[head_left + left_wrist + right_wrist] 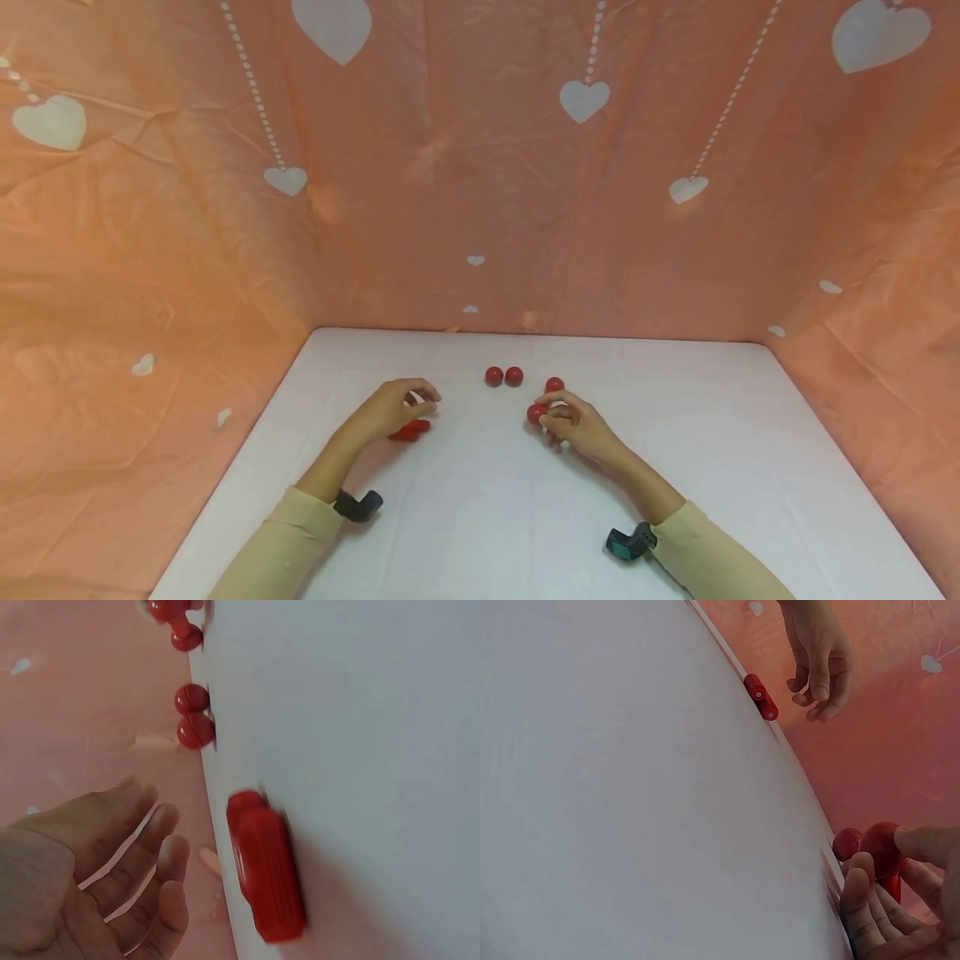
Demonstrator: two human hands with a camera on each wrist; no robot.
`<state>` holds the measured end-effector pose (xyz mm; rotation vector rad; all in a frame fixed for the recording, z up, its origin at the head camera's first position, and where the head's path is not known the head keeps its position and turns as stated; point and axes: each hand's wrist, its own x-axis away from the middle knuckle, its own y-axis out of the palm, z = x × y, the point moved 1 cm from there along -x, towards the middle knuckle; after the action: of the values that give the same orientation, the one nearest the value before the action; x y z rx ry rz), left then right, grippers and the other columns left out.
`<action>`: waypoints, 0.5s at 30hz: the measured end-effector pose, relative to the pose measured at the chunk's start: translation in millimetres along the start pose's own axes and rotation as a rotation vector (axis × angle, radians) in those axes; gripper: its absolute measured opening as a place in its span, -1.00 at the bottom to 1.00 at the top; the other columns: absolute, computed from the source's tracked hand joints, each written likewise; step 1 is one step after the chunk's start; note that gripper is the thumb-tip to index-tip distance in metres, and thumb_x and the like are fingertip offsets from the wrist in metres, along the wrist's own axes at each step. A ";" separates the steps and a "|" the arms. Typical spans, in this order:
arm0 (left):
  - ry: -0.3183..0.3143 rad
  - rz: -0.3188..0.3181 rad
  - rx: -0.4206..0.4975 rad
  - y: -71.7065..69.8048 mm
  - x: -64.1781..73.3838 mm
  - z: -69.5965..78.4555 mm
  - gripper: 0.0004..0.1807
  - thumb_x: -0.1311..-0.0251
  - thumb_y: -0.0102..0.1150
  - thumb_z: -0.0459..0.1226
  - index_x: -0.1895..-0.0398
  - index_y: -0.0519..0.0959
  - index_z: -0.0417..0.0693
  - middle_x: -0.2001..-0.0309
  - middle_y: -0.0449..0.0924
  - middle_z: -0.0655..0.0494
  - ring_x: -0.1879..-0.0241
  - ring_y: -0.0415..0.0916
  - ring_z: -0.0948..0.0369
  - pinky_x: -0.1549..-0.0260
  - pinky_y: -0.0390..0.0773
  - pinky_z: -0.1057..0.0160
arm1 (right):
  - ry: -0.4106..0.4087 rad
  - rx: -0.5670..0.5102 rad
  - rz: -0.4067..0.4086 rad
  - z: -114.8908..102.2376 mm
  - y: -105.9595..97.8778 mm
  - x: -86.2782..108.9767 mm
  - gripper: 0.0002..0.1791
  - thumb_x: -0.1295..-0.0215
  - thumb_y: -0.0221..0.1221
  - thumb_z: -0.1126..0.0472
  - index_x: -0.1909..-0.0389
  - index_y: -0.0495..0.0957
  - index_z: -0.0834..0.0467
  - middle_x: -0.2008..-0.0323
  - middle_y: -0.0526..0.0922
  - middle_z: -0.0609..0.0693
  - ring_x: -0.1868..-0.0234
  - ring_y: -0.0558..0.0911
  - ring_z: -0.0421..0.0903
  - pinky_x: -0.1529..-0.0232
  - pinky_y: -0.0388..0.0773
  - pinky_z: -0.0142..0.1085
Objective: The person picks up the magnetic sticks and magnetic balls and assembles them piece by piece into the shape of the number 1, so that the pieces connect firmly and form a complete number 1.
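Observation:
My right hand [581,427] pinches a glossy red ball [883,846] between thumb and fingers, just above the white tabletop. A second red ball [554,384] is close behind it. In the left wrist view a short red bar [181,626] appears to link these two balls; in the right wrist view a red piece [890,886] shows beneath the held one, partly hidden by fingers. My left hand [393,408], fingers loosely bent and holding nothing, hovers above two red ridged cylinders [271,874] lying side by side. From the head, that hand partly covers them.
Two more red balls [504,377] sit side by side farther back, between the hands. The white table [480,517] ends at an orange cloth [450,208] printed with hearts, which rises behind it and at both sides.

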<state>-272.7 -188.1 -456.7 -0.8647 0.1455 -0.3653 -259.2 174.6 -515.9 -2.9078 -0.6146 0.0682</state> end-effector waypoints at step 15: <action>-0.096 -0.024 -0.042 -7.0 9.6 -17.6 -0.86 -0.41 0.40 -0.27 0.03 0.78 0.03 0.07 0.75 0.13 0.09 0.59 0.12 0.20 0.63 0.20 | -0.009 -0.024 0.001 -1.0 2.2 1.1 -0.61 -0.58 0.23 0.30 -0.30 0.46 0.35 0.23 0.66 0.40 0.39 0.65 -0.09 0.31 0.69 -0.31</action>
<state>-270.3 -208.5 -462.4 -0.9247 0.0548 -0.3432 -257.3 173.0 -515.3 -2.9328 -0.6198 0.0747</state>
